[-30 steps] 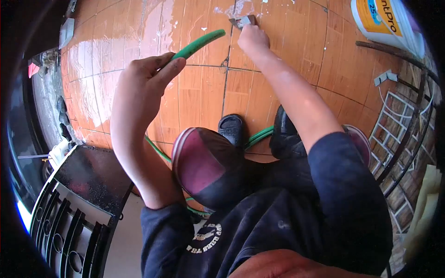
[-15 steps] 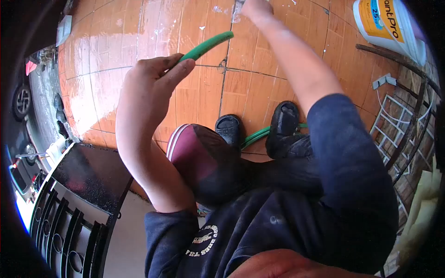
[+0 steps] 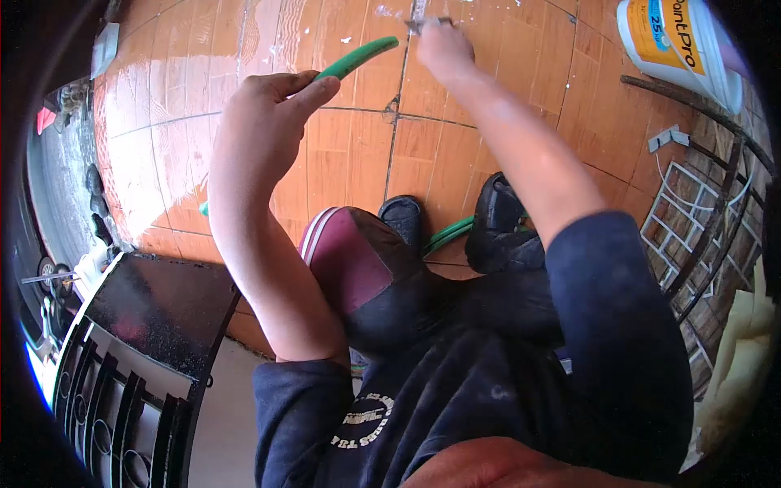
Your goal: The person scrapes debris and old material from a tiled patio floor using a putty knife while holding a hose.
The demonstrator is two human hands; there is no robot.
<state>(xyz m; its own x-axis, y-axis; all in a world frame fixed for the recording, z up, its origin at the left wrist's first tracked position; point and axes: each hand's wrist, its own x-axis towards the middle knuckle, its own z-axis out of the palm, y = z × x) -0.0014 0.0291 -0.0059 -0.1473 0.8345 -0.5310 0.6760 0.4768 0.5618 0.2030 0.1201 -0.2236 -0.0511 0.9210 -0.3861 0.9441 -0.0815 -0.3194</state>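
Observation:
My left hand (image 3: 281,102) is closed around a green hose (image 3: 358,57), thumb laid along it. The hose's free end points up and right over the tiled floor (image 3: 350,167). Farther out, my right hand (image 3: 446,50) is closed on a small flat tool with a thin dark edge (image 3: 415,26), held at the floor by a grout line; its exact kind I cannot tell. More green hose (image 3: 449,234) lies between my two dark sandals.
Wet, shiny tiles with whitish specks spread to the left. A white paint bucket (image 3: 671,41) stands at upper right, near dark bent rods (image 3: 683,96) and a white metal grid (image 3: 687,207). A black metal gate (image 3: 154,313) stands at lower left.
My right hand has come back toward me, bringing the flat tool into view. My left hand and the hose end have shifted slightly up and left in view.

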